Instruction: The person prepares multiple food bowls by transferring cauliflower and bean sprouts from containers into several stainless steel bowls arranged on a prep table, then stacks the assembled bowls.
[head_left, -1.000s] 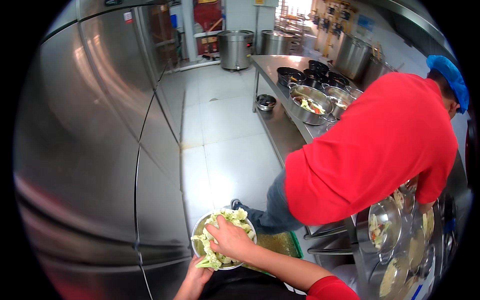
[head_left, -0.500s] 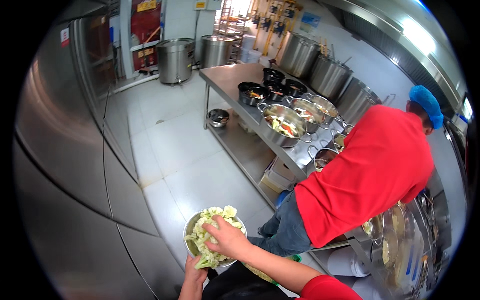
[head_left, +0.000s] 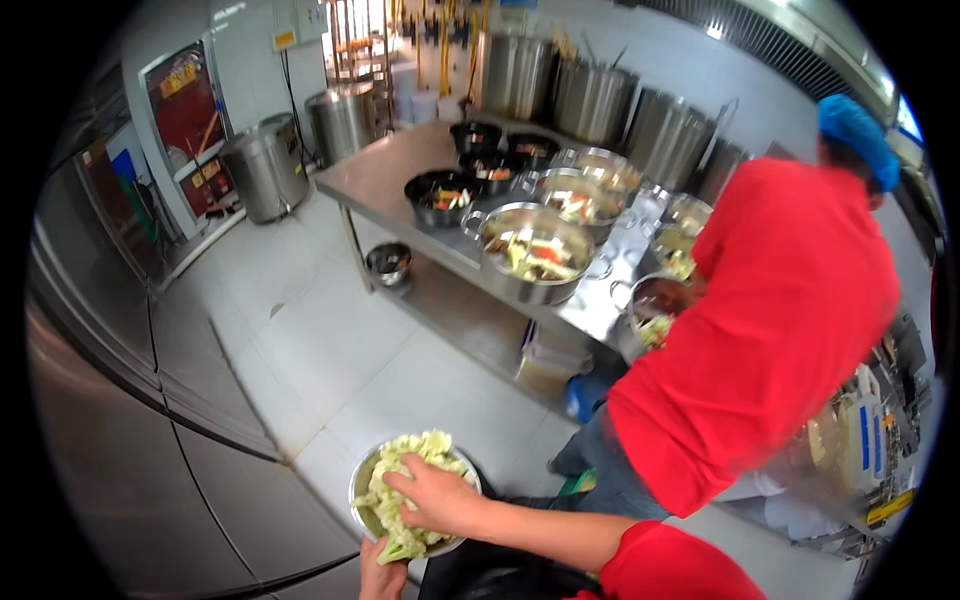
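Low in the view, a round metal bowl (head_left: 359,480) is heaped with pale cauliflower florets (head_left: 428,446). My left hand (head_left: 382,572) grips the bowl's near-left rim from below, its fingers partly hidden under it. Pressed down onto the heap, my right hand (head_left: 438,496) has its fingers curled into the cauliflower, and their tips are buried among the florets. A thick stalk end sticks out over the rim beside my left hand.
Ahead stands a steel table (head_left: 395,165) with black pots (head_left: 443,198) and two-handled steel pots (head_left: 536,255) holding cut vegetables. A co-worker in red (head_left: 765,330) leans over it at right. Tall stockpots (head_left: 595,103) line the wall. Steel cabinet doors (head_left: 110,460) flank my left.
The view has swung right and the table appears nearer. The co-worker's hand now reaches into a pot. My hands stay on the bowl and cauliflower, with the right fingers slightly more bunched.
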